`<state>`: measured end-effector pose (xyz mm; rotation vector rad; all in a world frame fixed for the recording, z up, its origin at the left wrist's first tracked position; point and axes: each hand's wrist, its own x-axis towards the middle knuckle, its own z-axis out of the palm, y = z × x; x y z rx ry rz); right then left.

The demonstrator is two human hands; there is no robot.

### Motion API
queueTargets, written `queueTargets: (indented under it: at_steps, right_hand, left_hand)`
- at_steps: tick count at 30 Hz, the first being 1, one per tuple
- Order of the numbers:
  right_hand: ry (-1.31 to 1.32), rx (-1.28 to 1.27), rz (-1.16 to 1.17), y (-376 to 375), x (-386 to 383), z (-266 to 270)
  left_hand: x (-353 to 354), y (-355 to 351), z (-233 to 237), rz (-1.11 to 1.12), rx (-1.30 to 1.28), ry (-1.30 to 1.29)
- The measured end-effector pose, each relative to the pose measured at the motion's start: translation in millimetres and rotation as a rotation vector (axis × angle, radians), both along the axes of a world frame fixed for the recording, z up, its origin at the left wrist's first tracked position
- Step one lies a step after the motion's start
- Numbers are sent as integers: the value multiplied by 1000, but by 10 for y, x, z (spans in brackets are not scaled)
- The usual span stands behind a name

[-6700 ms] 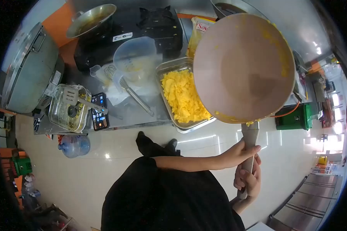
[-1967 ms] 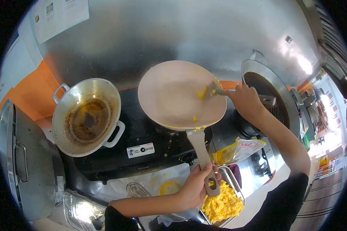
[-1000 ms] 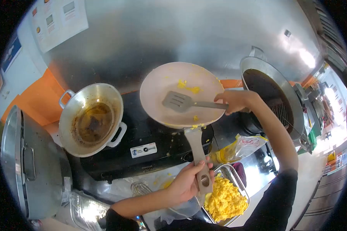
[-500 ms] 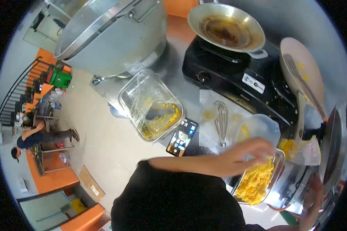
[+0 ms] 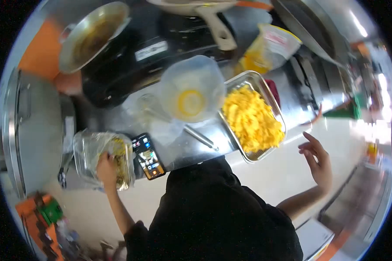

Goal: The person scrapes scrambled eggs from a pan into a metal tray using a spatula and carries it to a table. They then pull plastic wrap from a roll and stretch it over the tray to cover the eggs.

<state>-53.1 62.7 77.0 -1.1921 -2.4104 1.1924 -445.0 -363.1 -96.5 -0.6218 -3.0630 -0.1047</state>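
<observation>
My left hand (image 5: 107,168) is over a clear tray (image 5: 85,161) partly covered with crumpled plastic wrap, with yellow and green bits along one side. Its fingers are drawn together at the bits; whatever they pinch, if anything, is hidden. To the right, my right hand (image 5: 318,160) hangs in the air beyond the counter edge, fingers apart and holding nothing. Nearest to it is a metal tray (image 5: 248,159) heaped with scrambled egg (image 5: 252,119). A phone (image 5: 148,156) with a lit screen lies beside the wrapped tray.
A translucent bowl (image 5: 191,80) with yellow residue stands mid-counter, beside a whisk (image 5: 200,137). Behind are a black stove (image 5: 117,80), a wok (image 5: 96,37) and a light pan's handle (image 5: 217,30). A bag (image 5: 272,45) lies near the dark pan (image 5: 311,30). A large pot (image 5: 39,130) stands left.
My left hand has moved from above the scrambled egg to the wrapped tray. My right hand has come in from the far right edge. The view has turned and shifted right.
</observation>
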Motion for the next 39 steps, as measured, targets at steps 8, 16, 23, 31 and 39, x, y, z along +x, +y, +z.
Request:
queueTargets:
  at_steps: [8,16,23,31,39]
  right_hand:
    - [54,-319,-552,-234,864,-1720]
    - [425,-754,-828,-779,414,-2260]
    - [341,-180,-938,-752,-2,-2531]
    - [318,491,-958,-639,-48,-2293]
    - [238,538,-734,-671,-319,-1741]
  left_hand:
    - [944,935,1014,-513,774,-323]
    - [1696,3009,419,-1536,509,-61]
    - [1583,3570,163,-1368,473,33]
    - [1532,3536,134,-1231,530,-30]
    - [1605,3484,298,-1366,528,44]
